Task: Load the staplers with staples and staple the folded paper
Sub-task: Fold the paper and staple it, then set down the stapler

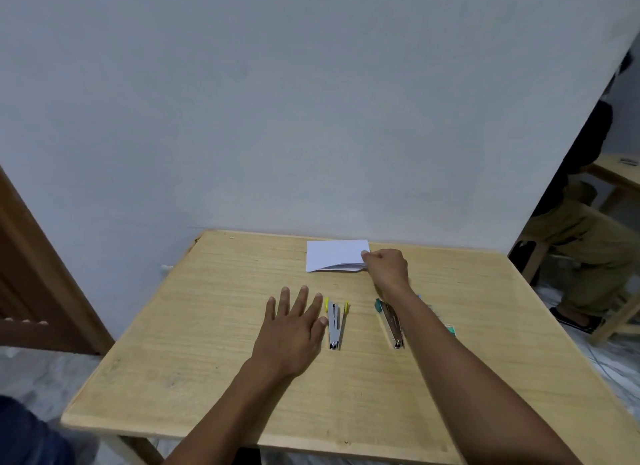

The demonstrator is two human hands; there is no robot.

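Observation:
A folded white paper [334, 254] lies near the far edge of the wooden table [214, 326]. My right hand [387, 268] pinches its right corner, and the near edge of the paper lifts slightly. A yellow stapler [336, 324] lies opened flat in the middle of the table. My left hand [294, 322] hovers or rests flat just left of it, fingers spread. A green stapler [390, 322] lies opened flat to the right, partly under my right forearm. A small green staple box [449, 329] peeks out beyond that forearm.
The table stands against a grey wall [311, 101]. A brown door [34, 274] is at the left. At the right, a seated person [585, 229] is beside another wooden table [620, 174]. My knee in blue cloth [27, 433] shows at bottom left.

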